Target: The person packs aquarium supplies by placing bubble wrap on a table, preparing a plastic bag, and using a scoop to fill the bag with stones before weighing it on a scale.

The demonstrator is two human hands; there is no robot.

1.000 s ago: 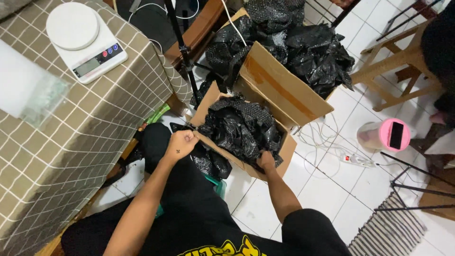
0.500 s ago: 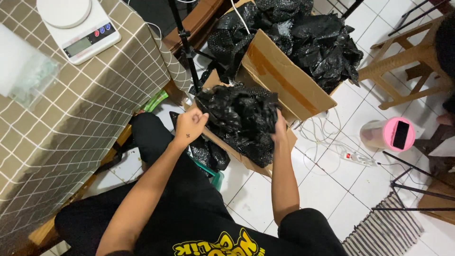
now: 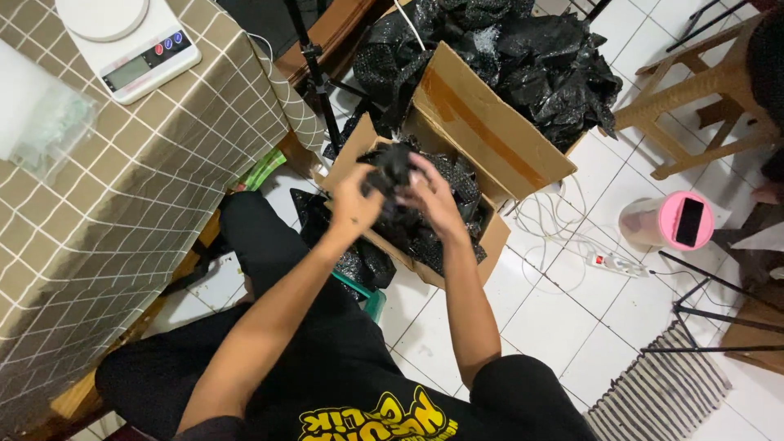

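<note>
I sit on the floor over a small cardboard box (image 3: pixel 496 239) filled with black plastic-wrapped packages. My left hand (image 3: pixel 354 200) and my right hand (image 3: pixel 431 198) are raised just above it, both closed around one black wrapped package (image 3: pixel 394 166) held between them. More black packages (image 3: pixel 441 233) lie in the box under my hands. Behind it a larger cardboard box (image 3: pixel 482 122) is heaped with black bubble-wrap bags (image 3: pixel 539 57).
A table with a checked cloth (image 3: pixel 122 188) stands at the left, carrying a white kitchen scale (image 3: pixel 131 41) and a clear bag (image 3: pixel 41 122). A black stand pole (image 3: pixel 314 73), a wooden stool (image 3: pixel 702 98), a pink cup with a phone (image 3: pixel 674 220), a power strip (image 3: pixel 616 263) and a striped mat (image 3: pixel 661 392) surround me.
Both hands came up from the box's sides and met above it, now gripping one black package together. The camera shifted slightly closer.
</note>
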